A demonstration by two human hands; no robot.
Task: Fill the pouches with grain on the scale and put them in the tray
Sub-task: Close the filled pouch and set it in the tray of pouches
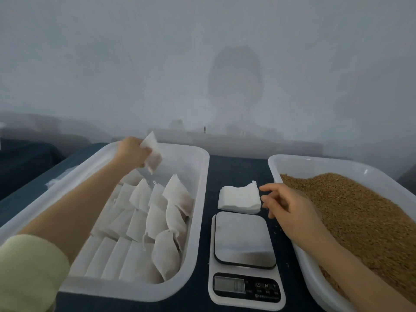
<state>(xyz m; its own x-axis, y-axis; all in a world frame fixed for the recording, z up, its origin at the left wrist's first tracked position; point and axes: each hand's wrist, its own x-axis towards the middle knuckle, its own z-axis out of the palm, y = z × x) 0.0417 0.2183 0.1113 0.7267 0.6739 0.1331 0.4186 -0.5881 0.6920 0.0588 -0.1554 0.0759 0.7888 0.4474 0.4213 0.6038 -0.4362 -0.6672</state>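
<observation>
Steel-topped, the scale [244, 239] sits near centre with no pouch on it. Just beyond, the right hand [290, 206], fingers loose and apart, reaches toward the stack [239, 199] of empty pouches; grain [360, 210] fills the right tub [315, 161]. Farthest left, the left hand [131, 152] pinches a filled pouch [153, 156] above the tray [203, 176]. This looks like the drop-off, and next comes peeling one fresh pouch off the stack.

tray [203, 176] left | scale [244, 255] centre | grain bin [279, 167] right | empty pouches [239, 199] behind scale

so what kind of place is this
Likely a small hand-packing bench, maybe at home: a digital scale, a tub of loose grain, a tray of filled pouches, and the left hand holding one more pouch over it.
</observation>
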